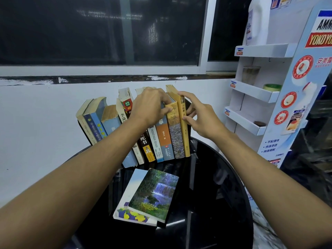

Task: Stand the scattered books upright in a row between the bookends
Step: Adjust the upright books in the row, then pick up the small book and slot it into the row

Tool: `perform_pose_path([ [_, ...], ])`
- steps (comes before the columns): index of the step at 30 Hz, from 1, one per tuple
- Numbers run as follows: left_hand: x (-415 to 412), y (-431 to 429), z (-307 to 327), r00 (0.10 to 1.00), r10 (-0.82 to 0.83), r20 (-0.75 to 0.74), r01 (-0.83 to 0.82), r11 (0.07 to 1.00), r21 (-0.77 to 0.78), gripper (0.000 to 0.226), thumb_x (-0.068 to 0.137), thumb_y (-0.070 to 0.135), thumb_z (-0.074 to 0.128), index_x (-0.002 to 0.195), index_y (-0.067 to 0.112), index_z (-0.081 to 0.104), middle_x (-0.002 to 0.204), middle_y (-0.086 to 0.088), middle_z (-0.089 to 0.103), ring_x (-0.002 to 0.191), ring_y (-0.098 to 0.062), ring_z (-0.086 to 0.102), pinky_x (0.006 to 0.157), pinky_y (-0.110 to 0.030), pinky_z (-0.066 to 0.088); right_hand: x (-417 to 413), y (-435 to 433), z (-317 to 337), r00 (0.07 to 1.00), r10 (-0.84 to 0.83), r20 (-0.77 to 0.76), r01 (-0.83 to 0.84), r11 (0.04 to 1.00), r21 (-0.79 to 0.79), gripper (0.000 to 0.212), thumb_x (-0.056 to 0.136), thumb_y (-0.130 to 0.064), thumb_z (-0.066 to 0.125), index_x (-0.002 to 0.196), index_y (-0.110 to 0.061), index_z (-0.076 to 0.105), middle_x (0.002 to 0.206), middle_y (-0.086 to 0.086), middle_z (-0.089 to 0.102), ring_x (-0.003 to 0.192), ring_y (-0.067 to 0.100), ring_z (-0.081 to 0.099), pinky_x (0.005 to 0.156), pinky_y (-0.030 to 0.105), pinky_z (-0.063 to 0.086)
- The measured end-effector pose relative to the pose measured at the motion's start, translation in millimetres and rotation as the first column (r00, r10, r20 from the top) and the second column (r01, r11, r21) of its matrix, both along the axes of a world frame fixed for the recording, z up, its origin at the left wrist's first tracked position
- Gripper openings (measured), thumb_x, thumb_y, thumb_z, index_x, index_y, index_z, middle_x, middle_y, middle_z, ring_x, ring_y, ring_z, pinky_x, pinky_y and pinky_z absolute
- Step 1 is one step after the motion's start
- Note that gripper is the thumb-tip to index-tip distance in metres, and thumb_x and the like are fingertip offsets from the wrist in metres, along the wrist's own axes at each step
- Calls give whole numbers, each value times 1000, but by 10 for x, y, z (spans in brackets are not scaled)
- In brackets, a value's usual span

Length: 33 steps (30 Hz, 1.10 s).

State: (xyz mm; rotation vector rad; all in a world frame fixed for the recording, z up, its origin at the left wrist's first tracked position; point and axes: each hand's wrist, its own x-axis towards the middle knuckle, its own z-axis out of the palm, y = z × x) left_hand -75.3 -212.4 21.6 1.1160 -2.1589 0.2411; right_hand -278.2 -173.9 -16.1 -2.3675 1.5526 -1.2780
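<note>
Black glass surface [215, 186] carries everything here, round and glossy. Biggest thing on it is the row of books [161, 141], standing at the back near the wall and fanning leftward. The left-hand ones lean well over, so it's not squared up yet, I'd say. In front of the row two books lie flat, the waterfall book [154, 193] stacked on a white-covered book [125, 200]; neither has joined the row. At the row's right end stands the thin yellow book [185, 133], nearly upright, with a dark sliver just behind it, probably the right bookend [188, 104]. Both arms reach forward, almost straight. The left hand [150, 106] drapes over the tops of the middle books, fingers curled down, thumb on a spine, likely bracing them against the lean. The right hand [199, 117] pinches the yellow book, forefinger at its top corner, thumb on its spine, seemingly pressing it against its neighbour.
</note>
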Motion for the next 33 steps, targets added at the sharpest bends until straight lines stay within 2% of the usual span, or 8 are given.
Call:
perform_pose_path([
  [7,-21,35,5,1000,-7,7,7,1000,-1,19,89,40,73,106,33,77,116,12,69,117,-18,54,85,-44,52,31,-15,42,1000,15,19,-16,1000,21,78,92,-1,69,150,-40,36,85,3,62,79,1,62,68,5,46],
  [13,-46,87,32,1000,-16,8,16,1000,25,18,90,37,73,106,31,78,116,10,70,116,-19,55,88,-46,53,51,49,18,1000,-17,25,16,999,33,76,94,-2,67,152,-39,34,84,-4,57,76,-10,58,66,2,43],
  [18,-16,242,56,992,-19,123,16,999,31,34,94,35,68,125,22,69,136,6,60,128,-20,50,100,-41,44,76,165,50,999,-37,12,36,995,95,81,95,-6,67,156,-40,26,89,-11,57,79,-4,61,66,3,44],
  [21,63,366,37,992,-52,114,46,998,53,44,93,34,68,134,21,63,146,4,53,133,-19,48,109,-43,42,128,321,71,1000,-8,-17,10,991,137,89,95,-17,70,158,-46,14,101,-14,57,91,2,60,78,12,48],
  [23,148,471,3,995,-88,46,85,995,61,43,93,32,68,135,23,62,147,4,51,134,-19,48,109,-44,43,139,435,15,997,-64,-49,69,990,122,91,94,-28,71,156,-51,9,118,-5,56,107,15,58,91,35,52],
  [26,315,669,-96,990,-131,-44,134,988,74,44,95,30,66,138,25,59,146,5,49,134,-16,47,109,-40,43,159,646,-132,983,-174,-57,180,977,118,77,94,-42,67,154,-47,20,135,-5,47,118,18,54,94,48,54],
  [30,543,971,-343,988,-148,-49,155,967,201,44,97,33,63,140,27,56,144,7,48,134,-11,44,111,-28,32,252,985,-356,981,-186,-50,192,965,178,62,93,-50,65,148,-37,39,129,-10,50,120,11,53,97,44,51],
  [33,719,1145,-594,989,-144,11,130,922,365,47,97,39,63,142,32,52,145,8,47,135,-12,44,114,-33,35,349,1208,-554,984,-163,-72,177,938,299,61,91,-57,64,145,-37,42,122,-12,53,120,10,51,101,39,48],
])
